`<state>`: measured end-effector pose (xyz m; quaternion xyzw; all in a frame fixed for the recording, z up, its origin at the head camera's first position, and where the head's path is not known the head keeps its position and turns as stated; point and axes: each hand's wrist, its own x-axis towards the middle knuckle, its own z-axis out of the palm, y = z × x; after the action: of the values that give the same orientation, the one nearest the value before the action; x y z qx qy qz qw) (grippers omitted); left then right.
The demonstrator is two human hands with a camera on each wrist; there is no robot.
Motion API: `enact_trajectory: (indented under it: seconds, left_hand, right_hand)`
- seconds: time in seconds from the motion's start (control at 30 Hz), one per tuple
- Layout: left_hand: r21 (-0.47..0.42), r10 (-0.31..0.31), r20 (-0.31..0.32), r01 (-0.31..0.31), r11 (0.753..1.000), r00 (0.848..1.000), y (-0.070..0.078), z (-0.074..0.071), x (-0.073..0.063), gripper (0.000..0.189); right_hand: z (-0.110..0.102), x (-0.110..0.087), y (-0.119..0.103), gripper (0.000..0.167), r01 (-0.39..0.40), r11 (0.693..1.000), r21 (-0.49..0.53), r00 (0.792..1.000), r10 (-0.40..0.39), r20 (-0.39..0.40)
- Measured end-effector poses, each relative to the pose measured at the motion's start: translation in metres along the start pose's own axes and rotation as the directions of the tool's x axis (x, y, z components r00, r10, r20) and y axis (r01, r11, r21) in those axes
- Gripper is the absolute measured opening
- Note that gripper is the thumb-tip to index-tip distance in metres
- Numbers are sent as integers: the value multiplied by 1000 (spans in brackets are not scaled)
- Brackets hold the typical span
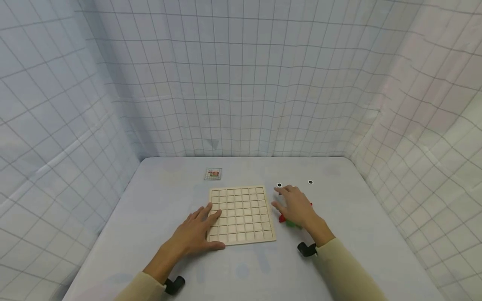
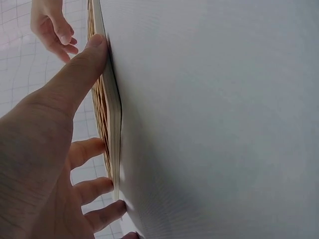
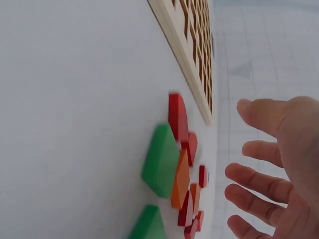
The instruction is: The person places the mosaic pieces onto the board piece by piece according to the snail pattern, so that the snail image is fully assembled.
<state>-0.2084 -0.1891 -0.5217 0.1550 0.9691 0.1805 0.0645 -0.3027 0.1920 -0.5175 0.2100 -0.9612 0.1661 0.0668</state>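
A pale wooden board point(image 1: 241, 217) with a grid of square recesses lies flat on the table. My left hand point(image 1: 193, 232) rests at the board's near left corner with fingers spread. In the left wrist view, its thumb point(image 2: 94, 45) touches the board's edge. To the right of the board, my right hand point(image 1: 295, 207) is held above coloured pieces with its fingers apart, holding nothing. The right wrist view shows green pieces point(image 3: 161, 162), red pieces point(image 3: 178, 117) and orange pieces point(image 3: 181, 179) lying on the table below that hand. The head view has most of them hidden under the hand.
A small picture card point(image 1: 213, 174) lies beyond the board's far left corner. Two white round markers with black centres, one left point(image 1: 279, 184) and one right point(image 1: 310, 182), are behind my right hand. Gridded white cloth point(image 1: 241, 83) encloses the table's back and sides.
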Motion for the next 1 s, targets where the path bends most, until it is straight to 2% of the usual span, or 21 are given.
enact_trajectory:
  seconds: [0.2, 0.43, 0.63, 0.8, 1.0]
  left_hand:
    - [-21, 1, 5, -1, 1000, 1000, -1, 0, 2, 117]
    - [-52, -2, 18, 3, 999, 1000, -5, 0, 1, 114]
    - [-83, 8, 27, -6, 997, 1000, -7, -1, 0, 108]
    - [-93, 31, 34, -28, 995, 999, -10, -1, 2, 103]
    - [-101, 24, 46, -19, 995, 999, -8, -4, 2, 101]
  right_hand:
    - [0, 30, 21, 54, -125, 987, 106, 992, 128, -16]
    - [7, 55, 31, 52, -233, 956, 179, 972, 228, 49]
    - [12, 60, 34, 40, -273, 934, 231, 961, 274, 29]
    - [15, 63, 34, 27, -266, 932, 248, 962, 272, 10]
    - [18, 63, 33, 26, -255, 933, 254, 964, 265, -8]
